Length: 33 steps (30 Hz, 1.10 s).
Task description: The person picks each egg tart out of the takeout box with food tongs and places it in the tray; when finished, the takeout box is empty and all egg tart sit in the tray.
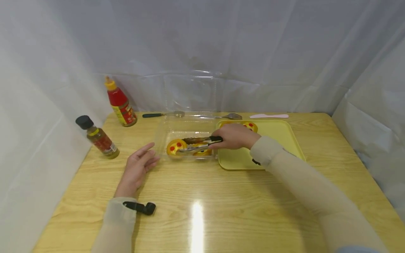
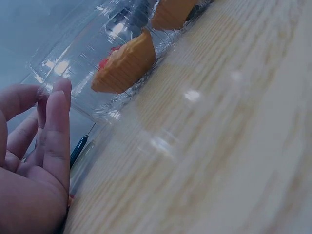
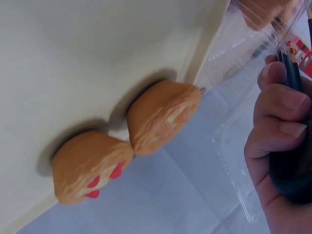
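My right hand (image 1: 235, 136) grips black-handled metal tongs (image 1: 197, 148), which reach left into a clear plastic container (image 1: 202, 158). The tongs' tips are at a small tart (image 1: 173, 146) with red dots; whether they hold it firmly I cannot tell. Partly behind the tongs lies another tart (image 1: 204, 152). My left hand (image 1: 137, 168) is at the container's left front corner, fingers loosely bent. In the left wrist view its fingertips (image 2: 59, 105) are at the plastic rim, perhaps touching it. Two tarts (image 3: 92, 168) sit side by side on the yellow tray (image 1: 243, 165).
The container's clear lid (image 1: 193, 91) stands raised at the back. A red sauce bottle (image 1: 121, 105) and a black-capped bottle (image 1: 101, 140) stand at the left. Along the back edge lie a green-handled utensil (image 1: 153, 115), a fork (image 1: 232, 116) and a pink knife (image 1: 269, 116).
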Each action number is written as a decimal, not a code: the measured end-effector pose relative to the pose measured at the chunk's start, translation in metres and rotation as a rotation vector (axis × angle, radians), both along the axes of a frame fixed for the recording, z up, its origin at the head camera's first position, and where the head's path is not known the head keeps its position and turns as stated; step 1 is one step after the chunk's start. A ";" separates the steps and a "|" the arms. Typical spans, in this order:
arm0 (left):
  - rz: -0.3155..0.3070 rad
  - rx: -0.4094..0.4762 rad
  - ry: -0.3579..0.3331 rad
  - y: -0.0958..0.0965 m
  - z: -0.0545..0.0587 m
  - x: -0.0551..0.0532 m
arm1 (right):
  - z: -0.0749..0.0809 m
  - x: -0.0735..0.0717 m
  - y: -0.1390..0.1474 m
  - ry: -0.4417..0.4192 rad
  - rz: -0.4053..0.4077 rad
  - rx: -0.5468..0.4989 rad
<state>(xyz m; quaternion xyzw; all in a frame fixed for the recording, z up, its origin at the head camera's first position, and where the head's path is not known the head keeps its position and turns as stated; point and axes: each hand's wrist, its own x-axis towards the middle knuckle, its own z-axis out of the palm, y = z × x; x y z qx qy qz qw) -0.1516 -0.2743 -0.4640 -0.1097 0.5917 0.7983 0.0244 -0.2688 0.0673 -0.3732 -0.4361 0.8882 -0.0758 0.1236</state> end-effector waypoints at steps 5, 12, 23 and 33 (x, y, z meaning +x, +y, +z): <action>-0.007 0.001 -0.017 0.004 0.001 -0.001 | -0.002 -0.001 -0.003 0.001 -0.006 0.007; -0.012 -0.015 -0.020 0.005 0.003 -0.002 | 0.000 -0.001 -0.003 0.011 -0.005 -0.022; -0.010 0.006 -0.008 0.001 0.000 -0.003 | 0.001 -0.005 0.005 -0.005 0.025 -0.080; -0.003 0.027 -0.016 -0.002 -0.002 -0.003 | 0.002 -0.010 0.016 -0.030 0.008 -0.116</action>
